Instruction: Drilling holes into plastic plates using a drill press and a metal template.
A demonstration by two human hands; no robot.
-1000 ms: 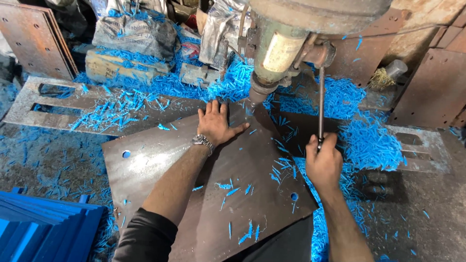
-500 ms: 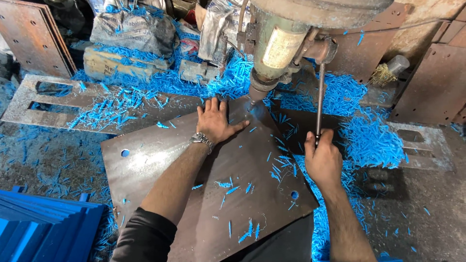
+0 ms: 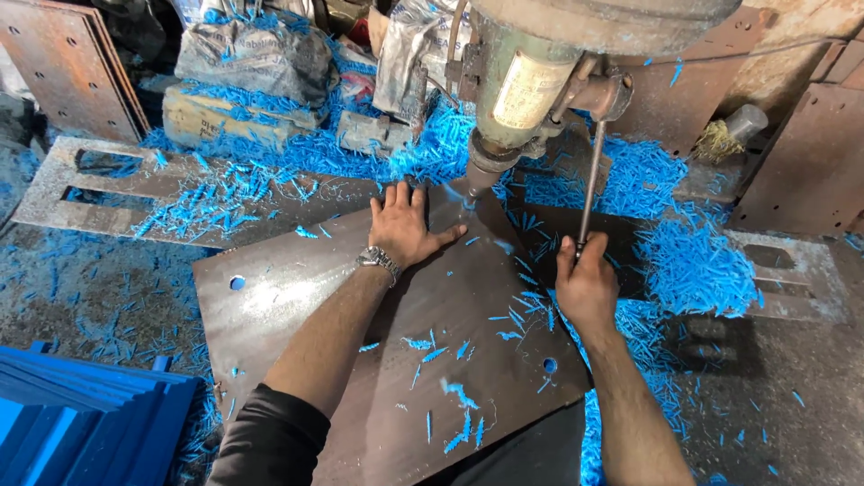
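Two holes already show in the metal plate (image 3: pixel 360 360), left hand (image 3: pixel 403 227) pressed flat on it, right hand (image 3: pixel 585 286) gripping the lever (image 3: pixel 589 180), drill (image 3: pixel 481 175) biting another hole.

A big, flat, dark metal plate (image 3: pixel 405 315) lies in the middle, with round holes near its corners. The thin lever rod (image 3: pixel 589 180) stands upright at 2 o'clock.

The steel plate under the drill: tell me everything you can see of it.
The steel plate is a flat, dark brown sheet lying level beneath the drill head. Round holes show near its left and right corners. Blue shavings are scattered over it. The left hand presses flat on its far end beside the spindle; the right hand grips the feed lever above its right edge.
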